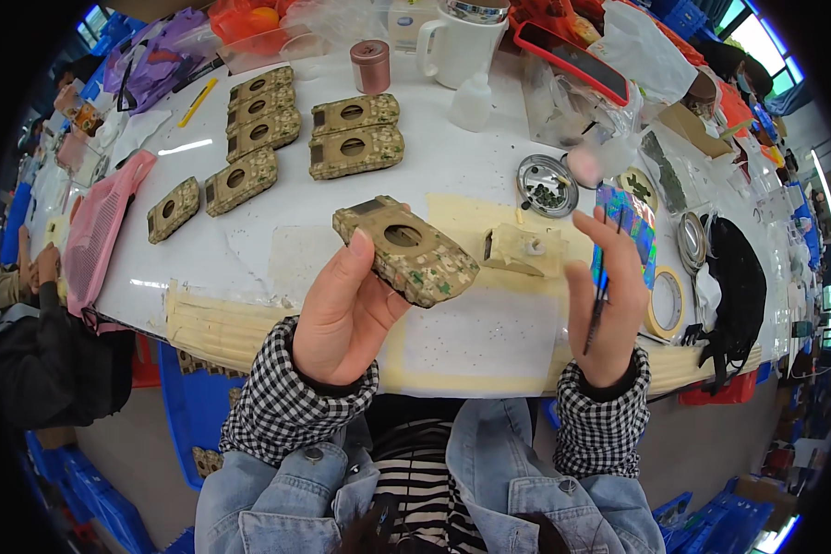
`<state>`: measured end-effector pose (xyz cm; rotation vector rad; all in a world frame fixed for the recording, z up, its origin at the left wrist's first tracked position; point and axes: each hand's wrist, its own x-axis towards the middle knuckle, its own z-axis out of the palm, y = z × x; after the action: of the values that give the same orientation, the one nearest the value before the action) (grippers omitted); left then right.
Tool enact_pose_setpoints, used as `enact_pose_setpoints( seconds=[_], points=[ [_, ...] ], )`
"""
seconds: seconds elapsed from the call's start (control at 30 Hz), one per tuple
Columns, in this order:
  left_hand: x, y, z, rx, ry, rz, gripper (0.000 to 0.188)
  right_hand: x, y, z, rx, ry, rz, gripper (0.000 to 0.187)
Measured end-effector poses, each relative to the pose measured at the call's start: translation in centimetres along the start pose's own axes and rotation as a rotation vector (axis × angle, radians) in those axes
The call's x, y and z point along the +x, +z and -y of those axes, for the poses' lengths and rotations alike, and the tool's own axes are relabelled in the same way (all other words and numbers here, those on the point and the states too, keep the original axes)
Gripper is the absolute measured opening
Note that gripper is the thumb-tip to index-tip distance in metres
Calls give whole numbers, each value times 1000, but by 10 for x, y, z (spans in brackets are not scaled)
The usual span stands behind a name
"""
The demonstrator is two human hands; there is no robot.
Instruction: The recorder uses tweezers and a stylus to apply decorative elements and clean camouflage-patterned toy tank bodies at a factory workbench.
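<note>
My left hand (pixel 339 323) is closed around a camouflage-painted model tank hull (pixel 437 265), thumb along its near side. The hull is tilted above the table, and a round hole shows in its top. To the right, my right hand (pixel 621 309) is raised with dark tweezers (pixel 598 297) lodged among its fingers, the tips pointing down toward me. Thumb and index finger stand apart. Between the hands, a tan block-like stand (pixel 515 249) with a pale knob rests on masking tape. Beyond it is a round metal tin (pixel 547 187) holding small dark green pieces.
Several matching hulls (pixel 355 152) stand at the back left, near a yellow pen-like tool (pixel 198 102). A white mug (pixel 460 46), a pink canister (pixel 370 66) and a red-cased phone (pixel 572 63) line the back. A tape roll (pixel 665 303) and black cloth bag (pixel 737 286) lie right.
</note>
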<state>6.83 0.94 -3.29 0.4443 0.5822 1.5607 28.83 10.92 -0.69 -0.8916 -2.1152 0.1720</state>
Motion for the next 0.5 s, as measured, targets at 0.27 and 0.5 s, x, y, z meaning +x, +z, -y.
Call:
enact_pose_setpoints(
  seconds=[0.27, 0.5],
  points=[
    [-1, 0, 2, 6, 49, -47, 51, -45, -17, 28, 661, 184, 347, 52],
    [0, 3, 1, -6, 47, -51, 51, -47, 7, 32, 755, 319, 441, 11]
  ],
)
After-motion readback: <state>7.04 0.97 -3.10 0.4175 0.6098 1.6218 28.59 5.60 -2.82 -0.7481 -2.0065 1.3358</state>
